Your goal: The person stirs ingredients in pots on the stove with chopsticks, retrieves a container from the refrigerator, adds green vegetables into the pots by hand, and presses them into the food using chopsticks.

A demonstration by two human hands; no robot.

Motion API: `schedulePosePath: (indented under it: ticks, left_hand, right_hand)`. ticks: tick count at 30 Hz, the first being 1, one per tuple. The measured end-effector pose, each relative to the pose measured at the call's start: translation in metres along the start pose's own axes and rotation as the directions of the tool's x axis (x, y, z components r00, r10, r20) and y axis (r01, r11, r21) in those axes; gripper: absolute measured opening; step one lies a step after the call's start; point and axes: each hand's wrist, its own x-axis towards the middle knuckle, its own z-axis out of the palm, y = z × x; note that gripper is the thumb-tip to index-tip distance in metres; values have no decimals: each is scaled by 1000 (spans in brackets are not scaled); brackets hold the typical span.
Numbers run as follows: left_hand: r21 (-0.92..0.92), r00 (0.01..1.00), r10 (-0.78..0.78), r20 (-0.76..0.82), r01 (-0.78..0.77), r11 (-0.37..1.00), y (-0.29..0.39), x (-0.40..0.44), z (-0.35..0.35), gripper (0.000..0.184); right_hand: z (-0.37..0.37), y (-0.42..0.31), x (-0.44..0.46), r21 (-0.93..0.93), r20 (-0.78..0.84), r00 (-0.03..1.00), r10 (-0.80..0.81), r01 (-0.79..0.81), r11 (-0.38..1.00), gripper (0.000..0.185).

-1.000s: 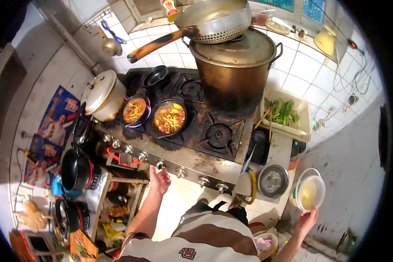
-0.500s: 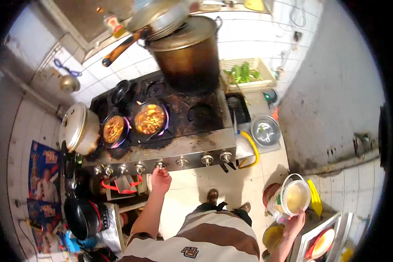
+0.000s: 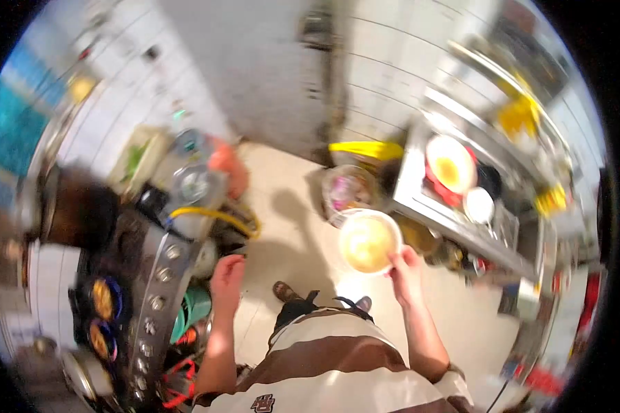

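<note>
A round white tub (image 3: 368,241) with yellowish liquid in it is held at its rim by my right hand (image 3: 408,270), in front of my body over the floor. My left hand (image 3: 228,272) hangs beside the stove's knob side, away from the knobs; its fingers are blurred. On the stove (image 3: 160,275) at the left, two small pans of food, one (image 3: 106,300) above the other (image 3: 102,340) in the view, sit over bluish flames.
A large dark pot (image 3: 83,206) stands at the stove's far end. A yellow hose (image 3: 217,215) curves beside the stove. A bin (image 3: 348,190) stands past the tub. At the right, a metal sink counter (image 3: 455,224) holds a bowl (image 3: 452,164) and a white cup (image 3: 478,205).
The view has swung right, from the stove toward the sink counter. My left hand has come away from the stove knob. My right hand has carried the tub along, now nearer my front.
</note>
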Motion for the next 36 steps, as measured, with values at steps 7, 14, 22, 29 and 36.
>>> schedulePosePath:
  ticks: [7,14,22,29,36]
  left_hand:
    - [69,346,286,894,-735,674,91,-59,311,29]
    - [-55,-140,-206,968,-926,372,37,-125,532,24]
    - [58,-114,-239,964,-789,612,29,-215,696,39]
    - [-54,-433,-297,851,-634,771,43,-233,846,48]
    - [422,-370,-270,889,430,798,29,-258,948,30]
  right_hand:
    - [-124,-16,-47,183,-169,985,-34,65,981,17]
    - [-253,-37,-63,226,-484,872,-70,201,953,22]
    - [-396,-56,-48,122,-730,673,-118,298,947,26]
    - [-509,-113,4,-88,-793,586,-167,161,983,30]
    - [-599,-164,63,-490,-777,557,-294,-240,838,47]
